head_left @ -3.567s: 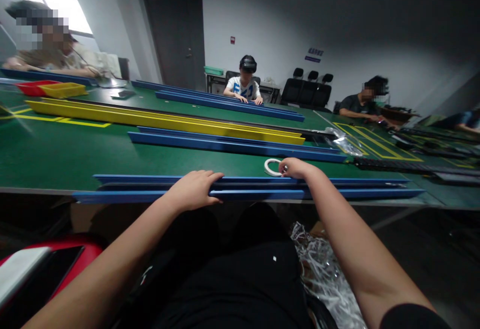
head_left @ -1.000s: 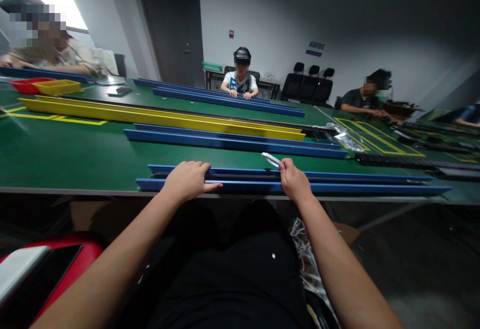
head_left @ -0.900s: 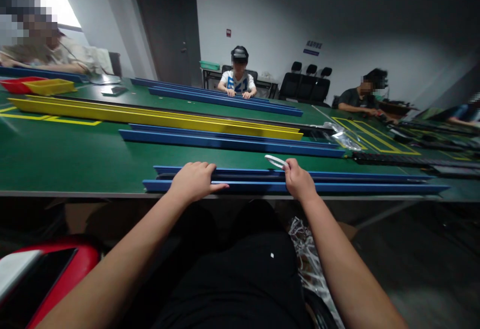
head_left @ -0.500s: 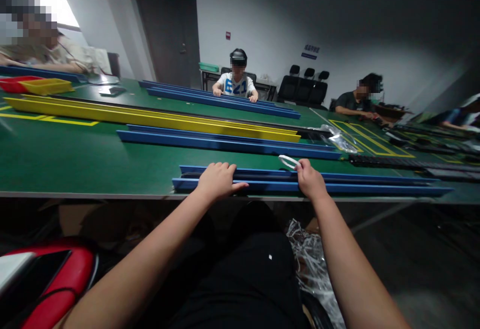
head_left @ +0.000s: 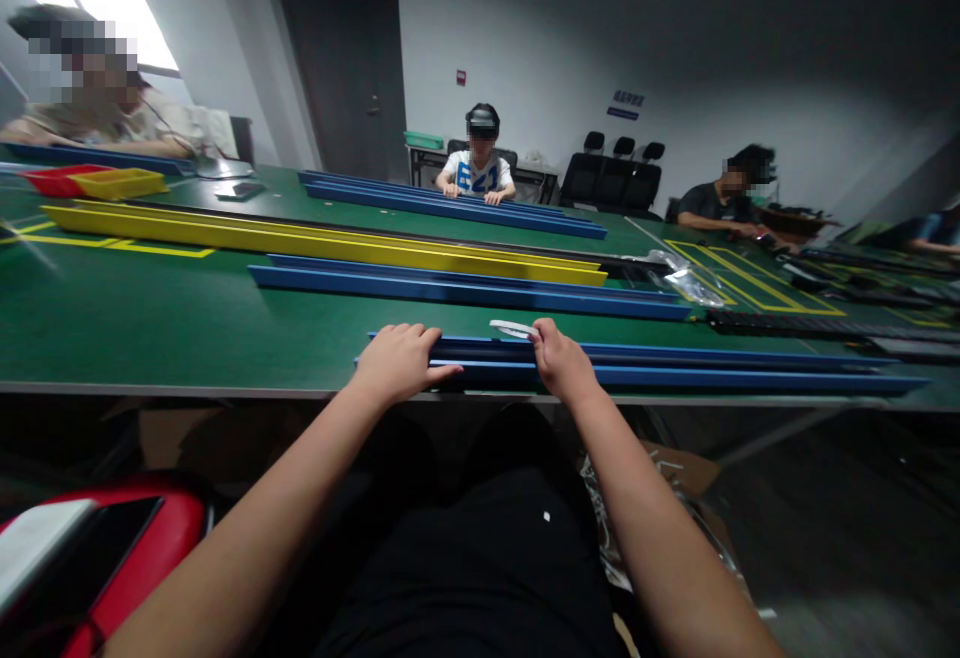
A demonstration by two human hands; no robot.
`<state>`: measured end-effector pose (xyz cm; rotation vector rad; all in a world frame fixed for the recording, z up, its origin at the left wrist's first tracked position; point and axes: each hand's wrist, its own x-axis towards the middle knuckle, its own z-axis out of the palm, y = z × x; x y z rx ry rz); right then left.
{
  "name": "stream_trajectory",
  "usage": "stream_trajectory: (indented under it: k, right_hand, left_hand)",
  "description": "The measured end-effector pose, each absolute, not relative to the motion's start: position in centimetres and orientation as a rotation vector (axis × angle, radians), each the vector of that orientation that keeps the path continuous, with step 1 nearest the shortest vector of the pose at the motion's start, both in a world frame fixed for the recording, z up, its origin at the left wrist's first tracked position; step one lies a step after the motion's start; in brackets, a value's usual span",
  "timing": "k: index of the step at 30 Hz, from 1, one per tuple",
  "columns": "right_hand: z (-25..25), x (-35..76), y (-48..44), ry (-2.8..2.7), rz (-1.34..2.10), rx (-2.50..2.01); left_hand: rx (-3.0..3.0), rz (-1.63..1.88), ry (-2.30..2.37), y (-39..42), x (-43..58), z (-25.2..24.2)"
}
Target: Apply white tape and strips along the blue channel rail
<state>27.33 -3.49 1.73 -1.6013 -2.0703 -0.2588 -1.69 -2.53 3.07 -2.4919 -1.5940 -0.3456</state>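
Observation:
A long blue channel rail (head_left: 720, 376) lies along the table's near edge, with a dark strip (head_left: 484, 351) inside its trough. My left hand (head_left: 397, 363) lies over the rail's left end, fingers curled over the far wall and thumb stretched to the right. Just above the rail, my right hand (head_left: 562, 360) is closed, pinching a thin white roll of tape (head_left: 511, 328) between thumb and fingers. The roll is seen almost edge-on, pointing left toward my other hand. Whether any tape runs from it to the strip, I cannot make out.
Beyond lie another blue rail (head_left: 465, 290) and a yellow rail (head_left: 322, 243). Clear plastic wrap (head_left: 694, 283) and black strips (head_left: 795, 325) are at the right. Red (head_left: 60, 180) and yellow trays (head_left: 120, 182) stand far left. Several co-workers sit around the green table (head_left: 150, 323).
My right hand has moved left along the rail with the tape roll, closer to my left hand. The view has turned slightly right; my left hand stays on the rail's left end.

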Motion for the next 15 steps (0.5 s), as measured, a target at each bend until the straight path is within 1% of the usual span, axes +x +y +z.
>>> stream_trajectory:
  k: [4,8,10,12,15]
  right_hand:
    - [1.6,29.0,-3.6,-2.053,-0.202,-1.627]
    - [1.2,31.0,-3.8,-1.991,-0.273,-1.672]
    - [1.1,31.7,-4.0,-2.012,-0.312,-1.614]
    - [1.2,31.9,-4.3,-2.051,-0.344,-1.493]
    - [1.8,31.0,-4.8,-2.08,-0.385,-1.322]
  left_hand:
    - [-2.49,-0.34,-1.588,-2.6,-0.3,3.0]
    - [-2.54,-0.39,-1.569,-2.4,1.6,2.9]
    - [-2.593,-0.431,-1.577,-2.3,2.2,3.0]
    - [-2.683,-0.554,-1.55,-2.2,2.3,3.2]
    - [-2.854,-0.93,-1.42,-2.4,2.1,3.9]
